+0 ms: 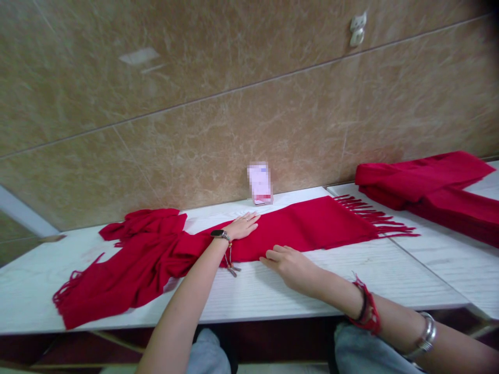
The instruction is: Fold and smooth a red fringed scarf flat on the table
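Note:
A red fringed scarf (312,223) lies along the white table, smooth and flat on the right and bunched in loose folds on the left. My left hand (242,226) rests flat on it around the middle, fingers stretched out and a watch on the wrist. At the scarf's near edge is my right hand (292,265), its fingers curled together on the cloth's border. The fringe of the flat end spreads to the right, across a seam between two tables.
Folded red cloth (424,192) is piled on the table at the right. A phone-like object (260,183), blurred out, leans upright against the tiled wall (187,156). A small white cat figure (357,29) is on the wall. The white table's (273,296) front edge runs above my knees.

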### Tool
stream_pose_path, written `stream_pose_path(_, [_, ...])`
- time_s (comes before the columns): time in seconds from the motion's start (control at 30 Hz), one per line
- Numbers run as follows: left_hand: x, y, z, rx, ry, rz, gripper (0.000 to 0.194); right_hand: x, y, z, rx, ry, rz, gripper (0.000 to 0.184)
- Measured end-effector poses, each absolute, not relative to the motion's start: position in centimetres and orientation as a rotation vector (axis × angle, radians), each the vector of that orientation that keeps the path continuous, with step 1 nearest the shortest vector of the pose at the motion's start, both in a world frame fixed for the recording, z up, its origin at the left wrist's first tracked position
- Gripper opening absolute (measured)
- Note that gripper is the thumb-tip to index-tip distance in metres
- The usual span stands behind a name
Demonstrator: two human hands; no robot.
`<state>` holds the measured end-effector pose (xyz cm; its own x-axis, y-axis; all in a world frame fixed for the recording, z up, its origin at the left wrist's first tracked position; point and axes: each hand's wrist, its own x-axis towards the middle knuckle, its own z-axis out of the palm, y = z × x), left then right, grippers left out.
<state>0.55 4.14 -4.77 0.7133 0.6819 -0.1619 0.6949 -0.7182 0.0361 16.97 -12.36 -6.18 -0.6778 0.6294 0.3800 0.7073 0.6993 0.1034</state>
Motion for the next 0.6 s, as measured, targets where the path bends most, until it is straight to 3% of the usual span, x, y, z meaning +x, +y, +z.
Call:
stream_pose_path(0.13, [0.3,5.6,-4.4,2.821,1.408,-0.221,0.047,17.0,-12.4,-6.0,-1.035,-2.591,-0.315,0.032])
stream_pose_path(0.23, [0.2,4.9,-3.8,2.862,1.564,-0.012,0.047,17.1,-12.4,-5.8,-1.035,-2.604,-0.294,0.032])
stream_pose_path(0.33, [0.0,2.7,-3.8,2.930,1.352,0.169,0.048,17.0,-12.4,-5.8,-1.038,-2.609,-0.298,0.032])
stream_pose_path(0.47, [-0.2,-0.5,-4.6,2.929,0.954,-0.043,0.045,16.9,-12.4,-6.0,-1.077,-2.625,-0.312,0.030])
stream_pose_path(0.6, [-0.1,-1.5,-5.2,2.902,1.008,-0.089,0.044,17.0,-12.4,-6.1,-1.090,-2.625,-0.271,0.031])
